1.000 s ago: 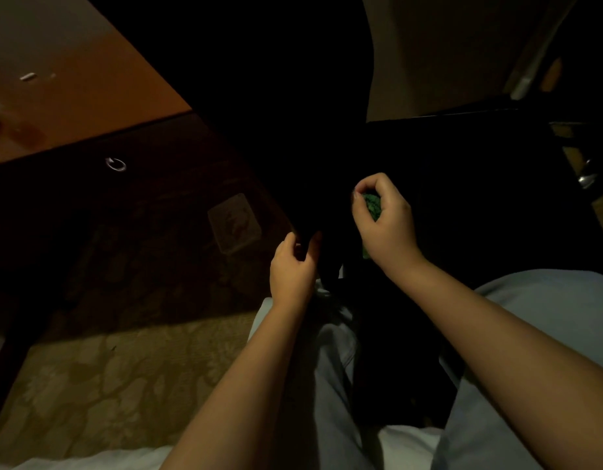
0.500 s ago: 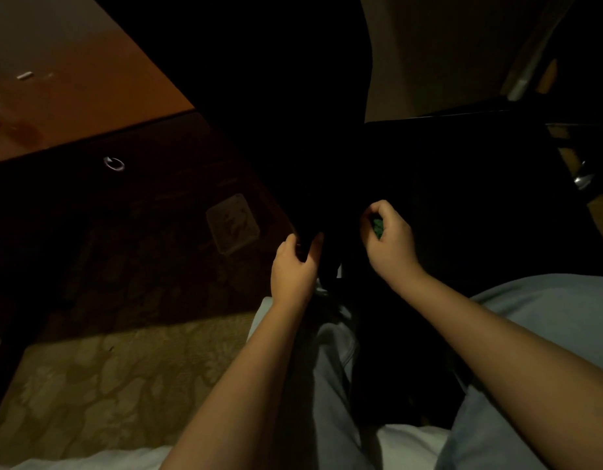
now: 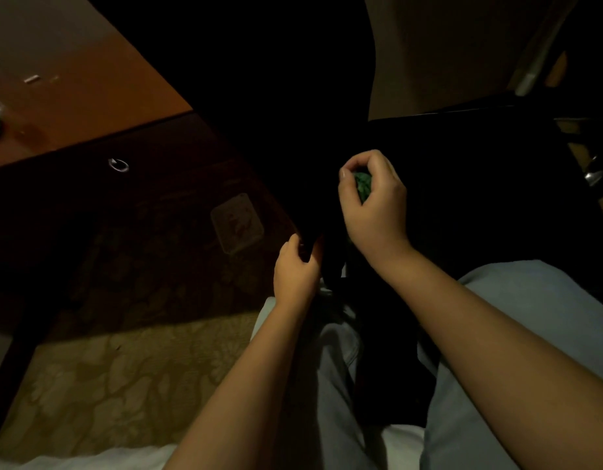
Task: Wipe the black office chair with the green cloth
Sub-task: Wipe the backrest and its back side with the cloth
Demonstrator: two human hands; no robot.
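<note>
The wiping appears under way, though how much of the black office chair (image 3: 462,184) is done cannot be told in the dark. The green cloth (image 3: 362,184) is bunched in the right hand (image 3: 374,205), clenched against the chair. A chair edge is gripped by the left hand (image 3: 295,273).

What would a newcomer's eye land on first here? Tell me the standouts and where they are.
The two bare hands at centre stand out against the dark: the right hand is bunched around a green cloth against the black office chair, and the left hand grips the chair's lower edge just below and to the left. Next comes the orange-brown desk top at upper left, then the pale patterned carpet at lower left.
</note>
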